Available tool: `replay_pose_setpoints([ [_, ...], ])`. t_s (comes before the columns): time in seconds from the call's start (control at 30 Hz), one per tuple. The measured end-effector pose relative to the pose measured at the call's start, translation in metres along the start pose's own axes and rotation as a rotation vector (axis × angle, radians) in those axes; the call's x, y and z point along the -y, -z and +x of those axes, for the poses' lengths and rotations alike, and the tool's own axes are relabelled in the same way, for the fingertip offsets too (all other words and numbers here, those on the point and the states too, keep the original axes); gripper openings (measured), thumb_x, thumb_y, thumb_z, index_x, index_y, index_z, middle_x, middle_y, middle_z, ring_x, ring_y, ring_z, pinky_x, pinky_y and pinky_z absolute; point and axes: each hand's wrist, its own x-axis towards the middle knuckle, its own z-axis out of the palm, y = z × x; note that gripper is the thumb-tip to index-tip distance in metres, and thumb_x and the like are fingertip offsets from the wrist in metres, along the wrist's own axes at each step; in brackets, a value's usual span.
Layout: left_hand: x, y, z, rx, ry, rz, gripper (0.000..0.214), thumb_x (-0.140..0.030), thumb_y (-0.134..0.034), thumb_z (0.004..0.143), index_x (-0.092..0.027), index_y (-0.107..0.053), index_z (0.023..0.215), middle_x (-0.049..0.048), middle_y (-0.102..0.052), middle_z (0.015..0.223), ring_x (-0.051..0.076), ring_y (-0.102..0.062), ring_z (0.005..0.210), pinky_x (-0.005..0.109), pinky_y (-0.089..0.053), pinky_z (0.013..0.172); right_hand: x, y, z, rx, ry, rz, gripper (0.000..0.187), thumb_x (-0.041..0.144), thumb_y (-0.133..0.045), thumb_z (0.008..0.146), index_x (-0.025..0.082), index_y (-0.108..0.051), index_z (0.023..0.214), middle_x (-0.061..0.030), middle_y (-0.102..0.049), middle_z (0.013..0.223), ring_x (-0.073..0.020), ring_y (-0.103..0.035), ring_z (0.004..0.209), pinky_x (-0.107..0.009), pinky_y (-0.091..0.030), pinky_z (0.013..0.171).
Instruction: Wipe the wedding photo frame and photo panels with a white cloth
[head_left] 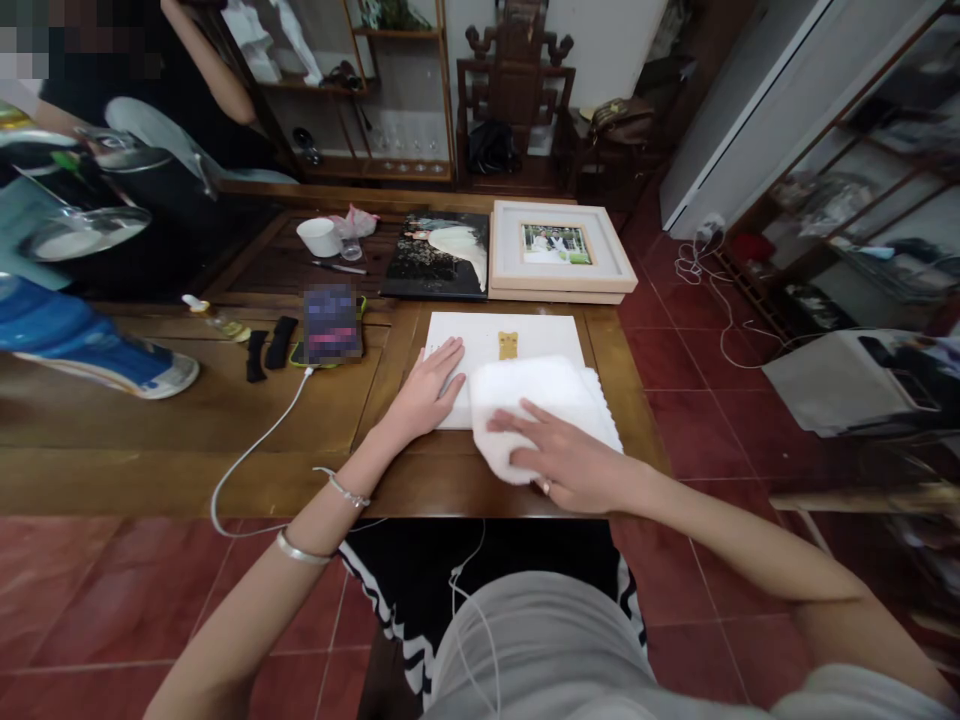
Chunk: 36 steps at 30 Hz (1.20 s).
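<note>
Two bare hands are working over one white board (487, 322) at the near edge of the wooden surface (405, 470). The left hand (431, 388) is lying flat on the board's left side, its fingers resting close together and its thumb standing apart. The right hand (555, 452) is resting on one white cloth (532, 380), its fingers spreading over the top; whether the thumb is pinching the cloth, I cannot tell. The cloth is covering the board's near right part and reaching past its edge. One gold-coloured piece (508, 345) is lying on the board, just beyond the cloth. Behind the board, two pale frames (615, 262) are sitting stacked, one dark photo panel (442, 262) lying just beside them. To the left, one phone (331, 322) is trailing one white cable (251, 436), and two black strips (268, 348) are lying near one small bottle (223, 322). One white cup (319, 238) is standing farther back.
</note>
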Motion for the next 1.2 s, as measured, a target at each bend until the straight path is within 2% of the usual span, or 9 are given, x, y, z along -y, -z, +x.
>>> replay_pose_setpoints([
  [0.13,0.001,0.000,0.000,0.005,-0.011,-0.003,0.051,-0.028,-0.036,0.095,-0.014,-0.042,0.143,0.0149,-0.037,0.152,0.027,-0.030,0.143,0.056,-0.017,0.117,-0.006,0.007,-0.001,0.058,0.069,0.127,0.033,0.003,-0.050,0.071,0.018,-0.060,0.100,-0.0145,-0.049,0.144,-0.0246,-0.030,0.143,-0.049,-0.027,0.117],
  [0.27,0.000,0.001,0.000,0.008,-0.002,0.004,0.051,-0.029,-0.035,0.095,-0.014,-0.041,0.144,0.0141,-0.038,0.152,0.027,-0.031,0.143,0.055,-0.017,0.117,-0.048,0.017,0.016,0.018,-0.138,0.142,0.034,0.005,-0.044,0.078,0.019,-0.057,0.106,-0.0125,-0.057,0.134,-0.0307,-0.032,0.141,-0.050,-0.043,0.102],
  [0.4,0.000,0.001,0.000,0.004,0.006,0.011,0.052,-0.032,-0.035,0.096,-0.013,-0.041,0.143,0.0144,-0.037,0.152,0.026,-0.030,0.143,0.055,-0.017,0.117,-0.090,0.026,0.050,-0.058,-0.284,0.037,0.026,0.009,-0.041,0.085,0.017,-0.057,0.104,-0.0145,-0.063,0.123,-0.0368,-0.035,0.139,-0.050,-0.043,0.098],
  [0.5,0.000,0.000,0.000,0.001,0.007,0.005,0.051,-0.033,-0.036,0.096,-0.014,-0.042,0.143,0.0135,-0.038,0.152,0.025,-0.030,0.143,0.054,-0.016,0.118,-0.103,0.026,0.075,-0.121,-0.298,-0.074,0.028,0.008,-0.041,0.085,0.015,-0.057,0.107,-0.0159,-0.064,0.121,-0.0348,-0.042,0.135,-0.051,-0.039,0.102],
  [0.7,0.001,-0.001,0.001,-0.016,0.002,-0.023,0.049,-0.031,-0.032,0.097,-0.014,-0.043,0.143,0.0138,-0.039,0.151,0.026,-0.031,0.143,0.054,-0.017,0.118,-0.071,0.007,0.083,-0.090,-0.199,-0.319,0.040,0.008,-0.050,0.079,0.008,-0.057,0.118,-0.0266,-0.045,0.143,-0.0366,-0.031,0.140,-0.059,-0.022,0.112],
  [0.83,0.000,0.000,0.000,0.000,-0.005,-0.012,0.050,-0.025,-0.031,0.096,-0.012,-0.042,0.143,0.0146,-0.038,0.151,0.026,-0.031,0.143,0.055,-0.019,0.118,-0.023,-0.005,0.059,0.008,-0.154,-0.304,0.040,0.012,-0.053,0.080,0.010,-0.059,0.119,-0.0250,-0.041,0.147,-0.0391,-0.028,0.141,-0.064,-0.019,0.112],
  [0.97,0.001,0.000,0.000,0.011,-0.011,0.005,0.051,-0.019,-0.032,0.092,-0.011,-0.042,0.142,0.0150,-0.037,0.152,0.026,-0.030,0.143,0.055,-0.019,0.117,0.010,-0.001,0.036,0.079,-0.014,-0.197,0.034,0.016,-0.056,0.080,0.014,-0.062,0.113,-0.0210,-0.046,0.144,-0.0350,-0.032,0.141,-0.058,-0.022,0.115],
  [1.07,0.002,0.000,0.000,0.020,-0.019,0.025,0.051,-0.020,-0.033,0.092,-0.011,-0.042,0.142,0.0146,-0.036,0.153,0.025,-0.029,0.144,0.054,-0.018,0.118,0.004,0.010,0.029,0.083,-0.006,-0.110,0.031,0.012,-0.054,0.079,0.015,-0.062,0.109,-0.0182,-0.049,0.142,-0.0286,-0.038,0.138,-0.050,-0.027,0.116],
  [1.2,0.002,-0.001,0.000,0.010,-0.009,0.027,0.049,-0.027,-0.032,0.096,-0.013,-0.041,0.143,0.0137,-0.036,0.153,0.025,-0.029,0.143,0.054,-0.018,0.118,-0.036,0.021,0.039,-0.035,-0.187,-0.089,0.030,0.006,-0.047,0.079,0.017,-0.061,0.104,-0.0141,-0.051,0.141,-0.0260,-0.044,0.134,-0.046,-0.033,0.113],
])
